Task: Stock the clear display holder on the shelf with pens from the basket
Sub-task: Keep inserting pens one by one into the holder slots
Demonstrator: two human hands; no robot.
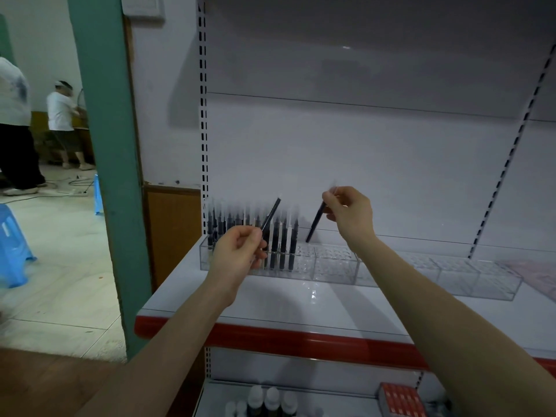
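A white shelf (301, 308) carries a clear holder (334, 267), its left end packed with upright pens (282, 242). The left hand (237, 251) pinches a tilted pen (270, 215) in front of them; the right hand (352, 215) pinches a second pen (314, 224) by its top, tip just above the neighbouring empty holes.

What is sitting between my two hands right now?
Head view: between the left hand and right hand stand the last upright pens in the clear holder, plus the left pen and right pen that the hands pinch.

Teal pillar (105, 164), tiled floor (60, 242), blue stool (13, 248)
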